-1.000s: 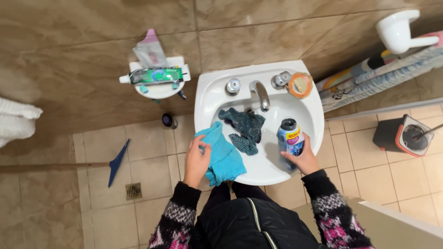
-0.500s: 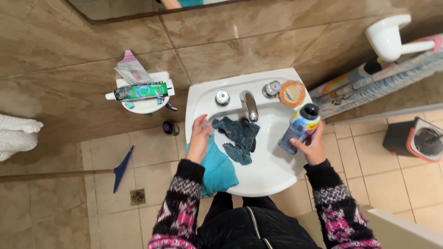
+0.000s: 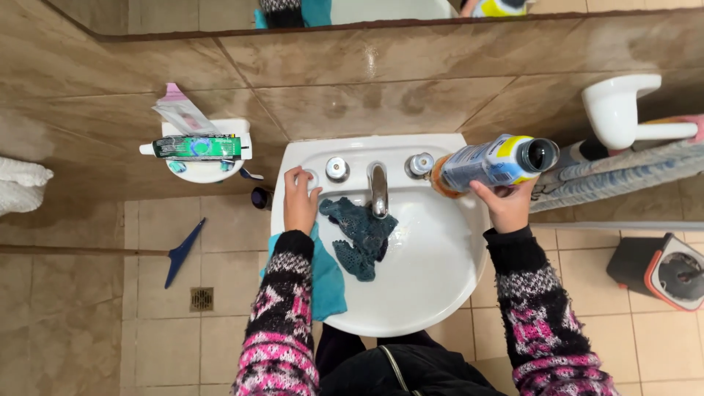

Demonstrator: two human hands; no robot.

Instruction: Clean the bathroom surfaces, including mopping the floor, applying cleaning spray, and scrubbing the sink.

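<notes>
At the far left a white towel [image 3: 22, 187] hung against the tiled wall, and a blue squeegee [image 3: 183, 253] lay on the floor tiles near a small drain [image 3: 201, 298]. A white wall shelf [image 3: 205, 170] carried a green tube [image 3: 196, 147] and a crumpled pink-tipped tube [image 3: 180, 111]. We recorded our left hand [image 3: 301, 198] resting on the left rim of the white sink [image 3: 433, 293], fingers curled at the left tap knob [image 3: 308, 176]; we could not tell whether they gripped it. A turquoise cloth [image 3: 328, 282] draped over the sink's left edge under the left forearm. A dark teal lace garment [image 3: 361, 235] lay in the basin, just below the spout [image 3: 378, 187]. Our right hand [image 3: 506, 205] was closed around a blue-and-yellow bottle [image 3: 495, 161], held tilted on its side above the right rear corner of the sink, near the right tap knob [image 3: 419, 164]. Further right stood a white wall fixture [image 3: 623, 106] and a grey-and-orange bucket [image 3: 664, 271].
</notes>
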